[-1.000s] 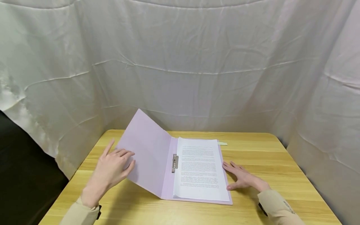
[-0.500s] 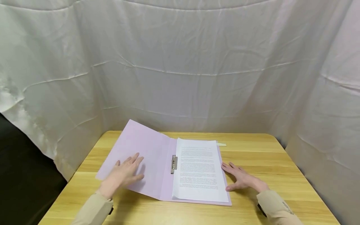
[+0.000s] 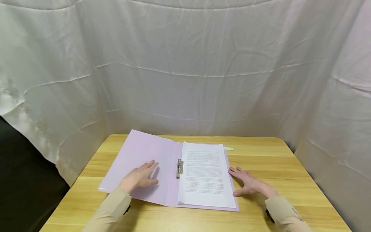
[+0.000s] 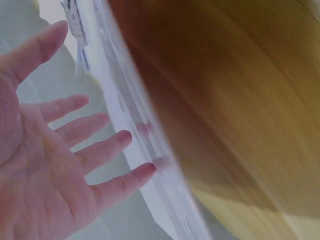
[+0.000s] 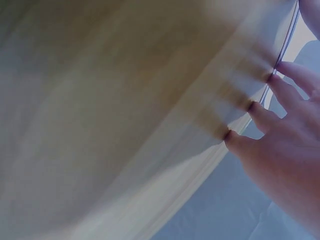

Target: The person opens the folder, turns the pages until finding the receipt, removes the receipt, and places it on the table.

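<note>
Folder (image 3: 171, 191): lies opened out on the counter (image 3: 261, 154), partly beneath the left hand (image 3: 141, 176) and just left of the right hand (image 3: 250, 183).
Long axis: runs roughly away from the person, along the fold, and so crosses the line from hand to hand.
Left cover (image 3: 142, 145): spreads to the left of the fold; seems to slant slightly up from the counter toward the outer edge.
Left hand: extends over the left cover from the near left, with fingers straight and spread, aimed toward the clip (image 3: 178, 168); grasps nothing. Seems to meet the cover at some fingertips in the left wrist view; cannot tell how firmly.
Clip: sits by the fold, near the left fingertips, well apart from the right hand.
Paper (image 3: 205, 175): lies on the right half with the same long axis, between the clip and the right hand; shows print too small to read.
Right hand: rests at the folder's right edge with fingers splayed, seemingly touching there; grasps nothing.
Pale strip (image 3: 228, 148): juts right from the folder's far end, beyond the right hand.
Nearer hand: left for cover and clip; right for the right edge and paper.
</note>
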Tool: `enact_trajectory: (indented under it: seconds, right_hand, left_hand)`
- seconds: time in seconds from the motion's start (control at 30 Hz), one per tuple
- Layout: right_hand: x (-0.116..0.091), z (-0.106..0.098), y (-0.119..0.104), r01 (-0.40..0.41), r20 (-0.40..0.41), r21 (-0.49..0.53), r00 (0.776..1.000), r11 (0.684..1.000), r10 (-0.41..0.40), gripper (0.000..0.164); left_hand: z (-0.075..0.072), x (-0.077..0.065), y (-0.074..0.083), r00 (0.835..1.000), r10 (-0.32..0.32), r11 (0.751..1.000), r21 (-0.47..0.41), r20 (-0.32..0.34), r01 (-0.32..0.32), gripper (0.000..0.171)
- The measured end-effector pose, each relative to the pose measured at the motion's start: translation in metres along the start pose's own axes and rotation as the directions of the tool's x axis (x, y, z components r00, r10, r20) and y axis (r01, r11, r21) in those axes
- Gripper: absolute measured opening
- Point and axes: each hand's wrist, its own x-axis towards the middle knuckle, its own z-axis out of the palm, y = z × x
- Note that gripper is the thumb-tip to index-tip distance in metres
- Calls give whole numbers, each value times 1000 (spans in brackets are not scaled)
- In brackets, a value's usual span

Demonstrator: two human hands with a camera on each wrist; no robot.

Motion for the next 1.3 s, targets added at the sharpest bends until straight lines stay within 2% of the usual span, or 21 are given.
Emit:
enact_trajectory:
  seconds: [0.27, 0.43, 0.6, 0.93, 1.1, 1.3]
  right_hand:
    - [3, -5, 0, 80, -15, -14, 997, 997, -80, 95]
    - [7, -5, 1, 42, -58, 39, 998, 998, -39, 86]
    - [16, -4, 0, -5, -132, 38, 991, 999, 10, 80]
    - [42, -6, -4, -38, -191, 133, 980, 990, 63, 73]
    - [55, -4, -4, -41, -204, 144, 976, 989, 70, 73]
    - [62, -4, -5, -39, -207, 107, 976, 994, 60, 73]
  left_hand:
    - [9, 19, -3, 999, 33, 999, -33, 26, -32, 83]
    - [14, 32, -4, 998, 34, 998, -63, 49, -31, 87]
    - [19, 46, -2, 997, 52, 995, -87, 61, -47, 88]
    - [31, 73, 2, 992, 122, 980, -163, 30, -115, 83]
    - [39, 81, 3, 987, 159, 969, -194, 20, -152, 83]
    - [43, 84, 7, 980, 190, 964, -203, 67, -173, 86]
